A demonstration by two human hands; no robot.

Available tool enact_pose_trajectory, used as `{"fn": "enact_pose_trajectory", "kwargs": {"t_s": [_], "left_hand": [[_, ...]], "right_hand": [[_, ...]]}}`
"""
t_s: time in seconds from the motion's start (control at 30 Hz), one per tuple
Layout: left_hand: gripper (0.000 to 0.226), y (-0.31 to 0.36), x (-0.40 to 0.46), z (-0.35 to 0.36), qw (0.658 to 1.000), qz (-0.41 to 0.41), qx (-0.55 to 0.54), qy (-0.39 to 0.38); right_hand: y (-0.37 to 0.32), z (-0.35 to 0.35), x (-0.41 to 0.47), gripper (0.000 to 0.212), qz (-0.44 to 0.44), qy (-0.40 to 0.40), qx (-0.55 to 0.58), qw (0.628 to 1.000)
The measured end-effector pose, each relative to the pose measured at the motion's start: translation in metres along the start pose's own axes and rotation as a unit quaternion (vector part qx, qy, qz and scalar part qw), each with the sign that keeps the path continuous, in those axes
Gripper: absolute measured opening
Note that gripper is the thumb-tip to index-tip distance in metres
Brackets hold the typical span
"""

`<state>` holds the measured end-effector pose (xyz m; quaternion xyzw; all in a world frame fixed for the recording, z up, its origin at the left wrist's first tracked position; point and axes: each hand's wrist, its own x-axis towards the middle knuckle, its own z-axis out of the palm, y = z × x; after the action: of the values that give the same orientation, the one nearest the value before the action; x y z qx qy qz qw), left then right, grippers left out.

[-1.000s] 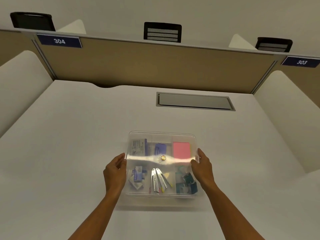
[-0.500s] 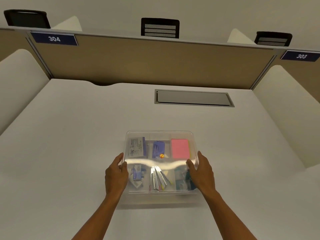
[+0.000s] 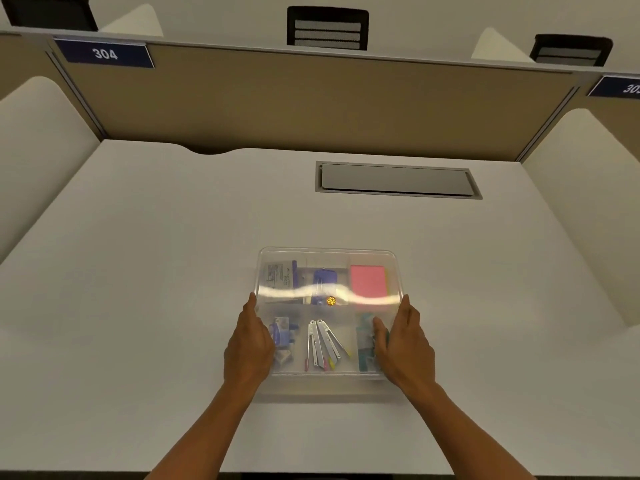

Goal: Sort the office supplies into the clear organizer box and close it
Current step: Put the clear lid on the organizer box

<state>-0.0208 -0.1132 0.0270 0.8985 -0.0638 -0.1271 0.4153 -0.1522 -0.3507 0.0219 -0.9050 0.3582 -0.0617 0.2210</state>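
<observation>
The clear organizer box [image 3: 327, 251] lies on the white desk in front of me, with its see-through lid on top. Through the lid I see a white packet [image 3: 280, 274], a blue item [image 3: 323, 278] and pink sticky notes [image 3: 367, 280] in the far row. The near row holds blue-and-white pieces [image 3: 282, 336], metal clips [image 3: 323, 344] and teal clips [image 3: 365, 341]. My left hand [image 3: 250, 344] grips the box's left side and my right hand [image 3: 403, 344] its right side, thumbs lying over the lid.
A grey cable hatch [image 3: 396, 180] is set into the desk behind the box. A tan partition [image 3: 311, 102] closes off the back and white dividers [image 3: 38, 133] stand at both sides. The desk's front edge runs along the bottom.
Both hands have slid a little inward and toward me along the box's sides, thumbs now over the lid. The box has stayed in place.
</observation>
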Motion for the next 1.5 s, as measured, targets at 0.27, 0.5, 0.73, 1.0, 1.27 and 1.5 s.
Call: {"fn": "enact_pose_trajectory", "kwargs": {"t_s": [0.27, 0.5, 0.73, 1.0, 1.27, 1.5], "left_hand": [[0.074, 0.0, 0.014, 0.001, 0.992, -0.006, 0.122, -0.017], [0.076, 0.025, 0.053, -0.004, 0.962, 0.128, 0.239, -0.018], [0.087, 0.028, 0.081, 0.017, 0.916, 0.158, 0.362, -0.065], [0.086, 0.02, 0.085, 0.023, 0.899, 0.193, 0.392, -0.031], [0.088, 0.021, 0.088, 0.023, 0.901, 0.181, 0.391, -0.046], [0.08, 0.025, 0.087, 0.021, 0.891, 0.167, 0.421, -0.045]], "right_hand": [[0.0, 0.004, 0.006, 0.08, 0.013, -0.021, -0.092, 0.996], [-0.005, -0.003, 0.042, 0.088, -0.103, -0.037, -0.084, 0.99], [-0.011, 0.003, 0.079, 0.106, -0.121, -0.089, -0.135, 0.979], [-0.014, 0.009, 0.079, 0.115, -0.094, -0.087, -0.104, 0.986], [-0.025, -0.002, 0.085, 0.129, -0.082, -0.114, -0.124, 0.982], [-0.014, -0.008, 0.077, 0.11, -0.116, -0.128, -0.149, 0.974]]}}
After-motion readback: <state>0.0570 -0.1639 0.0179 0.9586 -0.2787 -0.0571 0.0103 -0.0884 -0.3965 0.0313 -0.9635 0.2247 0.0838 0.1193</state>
